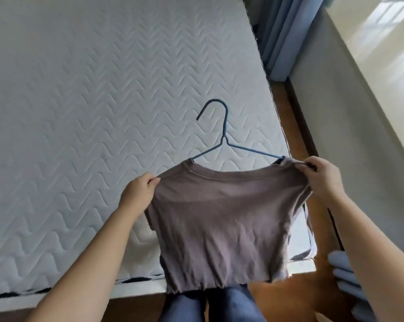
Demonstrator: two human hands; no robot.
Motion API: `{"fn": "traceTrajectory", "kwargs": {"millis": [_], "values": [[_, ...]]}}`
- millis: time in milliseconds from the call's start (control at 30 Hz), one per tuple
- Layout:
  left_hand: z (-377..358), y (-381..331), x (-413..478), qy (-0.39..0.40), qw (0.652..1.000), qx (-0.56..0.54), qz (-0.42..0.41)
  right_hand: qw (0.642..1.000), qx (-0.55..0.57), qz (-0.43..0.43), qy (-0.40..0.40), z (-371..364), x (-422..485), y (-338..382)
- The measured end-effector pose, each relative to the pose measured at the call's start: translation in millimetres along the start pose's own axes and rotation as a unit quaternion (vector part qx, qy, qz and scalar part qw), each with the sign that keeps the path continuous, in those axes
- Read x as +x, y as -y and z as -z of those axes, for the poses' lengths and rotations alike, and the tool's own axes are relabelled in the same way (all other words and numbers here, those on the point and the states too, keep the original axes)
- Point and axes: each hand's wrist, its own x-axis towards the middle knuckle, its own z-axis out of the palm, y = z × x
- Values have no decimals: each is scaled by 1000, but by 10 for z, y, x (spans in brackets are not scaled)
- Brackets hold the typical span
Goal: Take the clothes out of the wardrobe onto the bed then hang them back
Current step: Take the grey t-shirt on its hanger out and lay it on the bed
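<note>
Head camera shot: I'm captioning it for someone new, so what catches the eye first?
A brownish-grey top fills the middle, held up by its shoulders between the left hand and right hand. A blue wire hanger pokes out of its neckline. Behind lies a bare white quilted mattress, with blue curtains at upper right.

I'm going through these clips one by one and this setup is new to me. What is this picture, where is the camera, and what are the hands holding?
There is no machine here. A camera worn on a person's head looks down at their two bare hands. The left hand and right hand each pinch a shoulder of a brownish-grey T-shirt, which sits on a blue wire hanger. The hanger's hook sticks out above the neckline. Behind is a white quilted mattress, bare wherever it shows. The person's jeans show at the bottom.
</note>
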Motion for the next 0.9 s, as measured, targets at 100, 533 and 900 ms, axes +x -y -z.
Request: {"fn": "traceTrajectory", "kwargs": {"millis": [100, 533, 900], "values": [[60, -167, 308, -39, 999, 9, 2, 1000, 16, 6, 26, -145, 439, -4], [-432, -264, 2604, -83, 995, 51, -2, 998, -30, -17, 52, -1441, 2304, -52], [-1464, 363, 3770, -77, 996, 8, 46, 996, -72, 25, 45, -2608, 3141, -469]]}}
